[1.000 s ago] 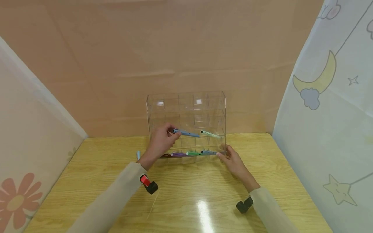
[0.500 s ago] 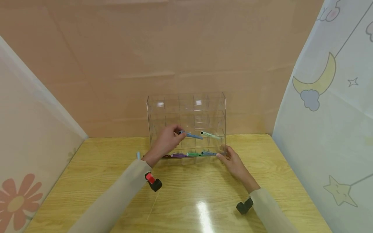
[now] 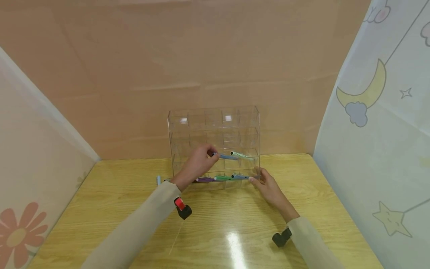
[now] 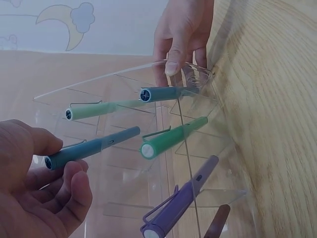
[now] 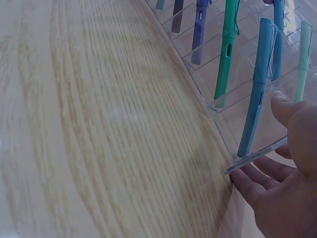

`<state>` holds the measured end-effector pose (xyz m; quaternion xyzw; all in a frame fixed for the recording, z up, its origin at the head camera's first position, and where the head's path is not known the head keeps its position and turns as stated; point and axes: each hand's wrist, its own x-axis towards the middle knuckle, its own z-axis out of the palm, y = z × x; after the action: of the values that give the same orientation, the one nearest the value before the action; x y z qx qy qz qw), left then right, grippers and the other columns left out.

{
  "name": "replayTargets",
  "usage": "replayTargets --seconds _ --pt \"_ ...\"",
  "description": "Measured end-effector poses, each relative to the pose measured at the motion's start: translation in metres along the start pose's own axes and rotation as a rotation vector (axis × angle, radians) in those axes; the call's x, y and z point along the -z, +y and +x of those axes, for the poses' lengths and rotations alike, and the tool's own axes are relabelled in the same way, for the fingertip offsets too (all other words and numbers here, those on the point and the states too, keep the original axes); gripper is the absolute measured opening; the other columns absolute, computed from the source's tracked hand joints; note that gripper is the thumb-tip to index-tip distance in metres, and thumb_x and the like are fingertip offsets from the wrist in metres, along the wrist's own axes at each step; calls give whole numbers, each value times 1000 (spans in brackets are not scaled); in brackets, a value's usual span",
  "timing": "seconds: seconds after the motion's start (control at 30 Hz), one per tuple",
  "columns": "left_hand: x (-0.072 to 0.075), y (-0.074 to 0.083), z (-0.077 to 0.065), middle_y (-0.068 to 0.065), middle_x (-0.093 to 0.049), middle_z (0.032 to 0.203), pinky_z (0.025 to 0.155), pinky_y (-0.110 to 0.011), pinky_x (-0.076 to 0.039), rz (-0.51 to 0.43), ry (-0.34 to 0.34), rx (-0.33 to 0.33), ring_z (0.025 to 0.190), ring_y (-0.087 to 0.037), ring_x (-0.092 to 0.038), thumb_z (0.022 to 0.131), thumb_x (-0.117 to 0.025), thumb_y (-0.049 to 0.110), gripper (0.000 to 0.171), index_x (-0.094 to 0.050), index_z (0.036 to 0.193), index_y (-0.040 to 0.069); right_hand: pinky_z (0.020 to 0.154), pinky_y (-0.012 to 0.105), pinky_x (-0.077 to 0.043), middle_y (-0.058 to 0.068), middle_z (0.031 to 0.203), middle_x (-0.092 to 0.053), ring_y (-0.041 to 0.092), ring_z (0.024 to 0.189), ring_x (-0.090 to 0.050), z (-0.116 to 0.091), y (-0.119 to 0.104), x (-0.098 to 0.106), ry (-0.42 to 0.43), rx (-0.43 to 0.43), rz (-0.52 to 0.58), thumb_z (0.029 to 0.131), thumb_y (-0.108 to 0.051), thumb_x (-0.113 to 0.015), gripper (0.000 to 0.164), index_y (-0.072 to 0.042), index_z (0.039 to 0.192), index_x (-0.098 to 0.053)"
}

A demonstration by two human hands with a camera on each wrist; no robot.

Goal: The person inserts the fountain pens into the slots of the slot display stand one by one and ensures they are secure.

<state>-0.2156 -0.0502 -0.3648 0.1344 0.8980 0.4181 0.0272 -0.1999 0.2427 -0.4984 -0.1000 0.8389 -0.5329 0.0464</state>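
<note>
My left hand [image 3: 198, 162] pinches a blue pen [image 4: 94, 148] near its cap end, between thumb and fingers, and the pen overlaps a middle tier of a clear compartment rack [image 3: 259, 138]. My right hand [image 3: 270, 186] grips the rack's right side wall low down, thumb in front and fingers behind. Right of the held pen, a pale green pen [image 3: 242, 154] leans in the same tier. Along the bottom tier are a purple pen [image 3: 205, 179], a green pen [image 3: 223, 178] and a grey-blue pen [image 3: 240, 176]. A dark pen [image 4: 218, 220] is partly cut off in the left wrist view.
The rack stands upright on a wooden table [image 3: 215, 224] near its back edge, before a brown cloth backdrop [image 3: 215, 56]. A light blue pen-like thing [image 3: 159, 180] shows left of the rack. Patterned cloth walls [image 3: 369, 149] flank both sides.
My left hand has moved right with the blue pen, bringing it deeper across the rack and close to the pale green pen. My right hand stays on the rack's side.
</note>
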Motion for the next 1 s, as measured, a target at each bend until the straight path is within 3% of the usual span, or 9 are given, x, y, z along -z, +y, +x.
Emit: replayTargets --seconds 0.3,0.63,1.0 --pt "-5 5 3 -7 -71 106 58 -25 -41 32 -7 13 70 -16 -52 109 -60 24 19 -70 116 8 124 65 -36 28 168 -37 50 156 -38 1 0 -1 3 -1 8 112 -38 -57 73 5 163 -28" --pt "-8 2 8 -7 -71 102 64 -25 -49 71 11 2 77 -18 -59 108 -62 24 18 -69 113 9 124 64 -36 28 168 -37 50 156 -38 3 3 -1 4 -9 13 111 -39 -58 73 3 164 -28" --pt "-7 -4 5 -8 -70 105 66 -25 -49 76 5 -14 81 -18 -59 107 -63 23 14 -67 112 9 124 65 -37 27 168 -38 50 155 -40 3 4 -4 2 -12 17 111 -38 -58 73 4 163 -28"
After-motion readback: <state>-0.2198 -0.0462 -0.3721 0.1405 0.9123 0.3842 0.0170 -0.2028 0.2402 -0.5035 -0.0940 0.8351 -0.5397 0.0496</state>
